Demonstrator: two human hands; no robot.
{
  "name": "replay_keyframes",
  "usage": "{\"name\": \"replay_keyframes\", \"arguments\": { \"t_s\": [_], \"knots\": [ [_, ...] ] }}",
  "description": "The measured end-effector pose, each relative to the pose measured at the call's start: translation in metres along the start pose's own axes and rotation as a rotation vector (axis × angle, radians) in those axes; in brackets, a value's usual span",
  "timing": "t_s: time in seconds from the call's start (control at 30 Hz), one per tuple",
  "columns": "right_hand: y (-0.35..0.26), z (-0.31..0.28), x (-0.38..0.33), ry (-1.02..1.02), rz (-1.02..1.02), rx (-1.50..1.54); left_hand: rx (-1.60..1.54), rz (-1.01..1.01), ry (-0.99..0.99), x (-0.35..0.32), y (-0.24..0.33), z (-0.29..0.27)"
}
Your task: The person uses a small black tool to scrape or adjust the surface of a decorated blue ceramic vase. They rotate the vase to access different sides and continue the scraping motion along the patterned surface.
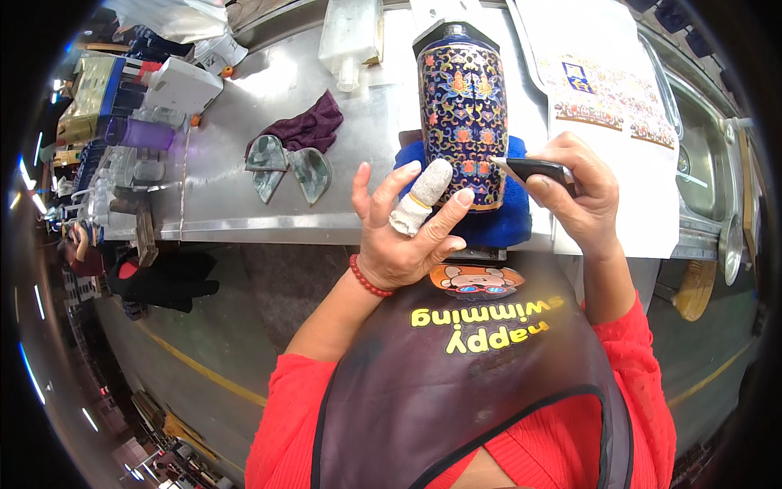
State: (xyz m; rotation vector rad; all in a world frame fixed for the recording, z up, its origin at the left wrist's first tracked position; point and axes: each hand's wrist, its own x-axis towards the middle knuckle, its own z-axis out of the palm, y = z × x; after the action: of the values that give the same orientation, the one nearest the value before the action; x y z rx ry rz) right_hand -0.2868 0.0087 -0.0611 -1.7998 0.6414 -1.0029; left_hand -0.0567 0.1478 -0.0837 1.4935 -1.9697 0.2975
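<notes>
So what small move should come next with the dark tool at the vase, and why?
Probably press the left hand back against the vase before working the dark tool further. The right hand holds the tool's tip at the lower side of the vase, which lies on a blue cloth, while the left hand's fingers are spread and look barely in contact.

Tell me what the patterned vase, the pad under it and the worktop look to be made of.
Dark blue flower-patterned vase: probably enamelled metal or glazed ceramic, since its surface is glossy with fine outlined motifs. Blue pad beneath it: soft fabric, like towelling, with a fuzzy matt look. Grey worktop: brushed steel, judging by its dull sheen and folded front edge.
</notes>
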Motion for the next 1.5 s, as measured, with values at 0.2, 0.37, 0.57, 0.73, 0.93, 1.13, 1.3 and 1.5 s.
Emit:
{"name": "replay_keyframes", "arguments": {
  "t_s": [0.2,0.37,0.57,0.73,0.93,1.13,1.3,1.5],
  "knots": [
    [0.001,-0.002,0.004,-0.105,-0.059,-0.048,0.029,0.073,-0.042,0.002,0.003,-0.002],
    [-0.001,-0.002,0.003,-0.097,-0.087,-0.043,-0.082,-0.04,-0.02,0.001,0.003,-0.004],
    [0.0,-0.001,0.004,-0.09,-0.066,-0.027,-0.033,0.006,-0.035,0.0,0.004,-0.003],
    [0.001,0.0,0.005,-0.078,-0.076,-0.02,-0.032,0.028,-0.031,-0.002,0.003,-0.002],
    [-0.001,0.002,0.006,-0.042,-0.045,-0.038,-0.121,0.101,-0.033,-0.001,0.002,-0.004],
    [0.001,0.008,0.013,0.126,0.001,0.009,-0.284,-0.151,-0.021,0.019,-0.01,0.009],
    [0.005,0.021,0.027,0.055,-0.372,-0.489,-0.181,-0.048,-0.087,0.028,-0.009,0.002],
    [0.001,0.031,0.027,-0.032,-0.306,-0.554,-0.253,-0.157,-0.048,0.054,-0.024,0.0]
  ]
}}
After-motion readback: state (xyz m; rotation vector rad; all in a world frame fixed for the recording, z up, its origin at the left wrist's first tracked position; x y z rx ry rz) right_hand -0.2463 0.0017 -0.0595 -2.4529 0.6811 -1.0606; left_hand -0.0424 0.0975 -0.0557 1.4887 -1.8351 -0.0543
